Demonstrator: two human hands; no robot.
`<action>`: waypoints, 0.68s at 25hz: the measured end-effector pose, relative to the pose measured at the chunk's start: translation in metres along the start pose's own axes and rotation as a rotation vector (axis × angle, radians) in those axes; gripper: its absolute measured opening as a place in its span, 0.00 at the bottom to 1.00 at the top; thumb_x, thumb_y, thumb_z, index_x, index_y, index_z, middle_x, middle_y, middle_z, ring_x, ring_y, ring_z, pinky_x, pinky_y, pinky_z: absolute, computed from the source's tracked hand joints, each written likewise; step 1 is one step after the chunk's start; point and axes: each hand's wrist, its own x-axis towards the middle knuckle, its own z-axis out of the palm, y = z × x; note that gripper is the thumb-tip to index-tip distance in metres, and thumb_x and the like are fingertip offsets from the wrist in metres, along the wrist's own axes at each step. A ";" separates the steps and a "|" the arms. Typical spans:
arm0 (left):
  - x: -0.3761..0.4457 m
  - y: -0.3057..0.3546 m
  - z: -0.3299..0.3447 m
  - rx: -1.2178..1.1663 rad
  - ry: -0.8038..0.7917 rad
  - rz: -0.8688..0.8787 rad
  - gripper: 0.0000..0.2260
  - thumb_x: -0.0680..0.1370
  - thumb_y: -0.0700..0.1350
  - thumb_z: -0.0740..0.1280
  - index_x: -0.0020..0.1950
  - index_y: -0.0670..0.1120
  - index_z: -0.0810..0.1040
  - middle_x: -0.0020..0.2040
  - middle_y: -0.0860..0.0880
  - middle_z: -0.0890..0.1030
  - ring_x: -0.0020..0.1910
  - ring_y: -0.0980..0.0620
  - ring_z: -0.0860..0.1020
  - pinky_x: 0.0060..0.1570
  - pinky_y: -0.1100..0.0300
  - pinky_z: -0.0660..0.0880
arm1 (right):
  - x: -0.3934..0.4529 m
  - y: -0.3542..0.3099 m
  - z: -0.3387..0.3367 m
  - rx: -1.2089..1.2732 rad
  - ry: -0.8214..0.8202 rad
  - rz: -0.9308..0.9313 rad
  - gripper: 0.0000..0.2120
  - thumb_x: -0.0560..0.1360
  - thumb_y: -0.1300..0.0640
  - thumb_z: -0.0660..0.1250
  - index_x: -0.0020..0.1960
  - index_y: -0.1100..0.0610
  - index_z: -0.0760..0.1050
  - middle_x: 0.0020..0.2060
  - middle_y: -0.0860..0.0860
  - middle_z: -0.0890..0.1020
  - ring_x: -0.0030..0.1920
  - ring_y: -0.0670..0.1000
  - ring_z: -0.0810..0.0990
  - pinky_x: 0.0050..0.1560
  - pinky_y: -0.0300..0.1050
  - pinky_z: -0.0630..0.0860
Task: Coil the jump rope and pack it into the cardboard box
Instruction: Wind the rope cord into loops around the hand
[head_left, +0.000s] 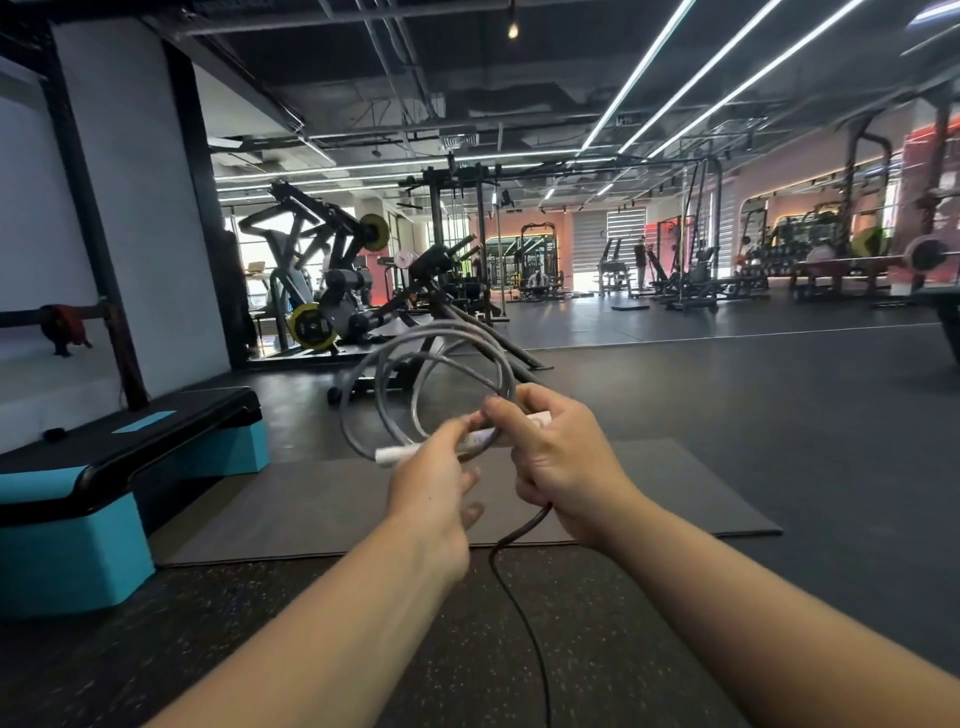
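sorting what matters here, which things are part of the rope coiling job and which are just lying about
Part of the job:
jump rope, coiled in loops, one end hanging down
white handle
left hand
right hand

Just lying about:
step platform
floor mat
weight machine

No cardboard box is in view.

Single view only, from a head-worn wide-angle camera. It faces forward and slightly downward across a gym hall. Both bare forearms enter from the bottom edge and meet near frame centre, close to the lens. The dark speckled rubber floor fills the lower frame; a grey rectangular floor mat lies just beyond the hands. A teal-and-black step platform sits at left. Ceiling light strips bend toward the upper right corner, showing lens distortion.
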 end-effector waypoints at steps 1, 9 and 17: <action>-0.001 0.000 -0.004 0.042 0.071 -0.005 0.21 0.71 0.54 0.75 0.61 0.49 0.77 0.65 0.47 0.77 0.61 0.45 0.77 0.61 0.43 0.75 | 0.002 -0.004 -0.004 -0.076 -0.028 -0.020 0.12 0.79 0.59 0.69 0.45 0.67 0.73 0.30 0.55 0.78 0.21 0.47 0.59 0.23 0.39 0.57; 0.020 0.047 -0.028 1.573 -0.193 1.394 0.26 0.77 0.55 0.67 0.74 0.56 0.66 0.74 0.52 0.72 0.75 0.50 0.66 0.77 0.48 0.54 | 0.006 -0.044 -0.025 -0.473 -0.303 0.050 0.04 0.78 0.65 0.68 0.52 0.63 0.75 0.36 0.62 0.86 0.20 0.46 0.63 0.22 0.38 0.58; 0.024 0.038 -0.035 1.239 -0.479 0.991 0.05 0.83 0.47 0.59 0.49 0.54 0.71 0.39 0.53 0.80 0.37 0.51 0.77 0.39 0.46 0.75 | -0.001 -0.030 -0.026 -0.322 -0.209 0.035 0.31 0.73 0.59 0.78 0.71 0.48 0.69 0.31 0.51 0.83 0.29 0.43 0.76 0.29 0.33 0.71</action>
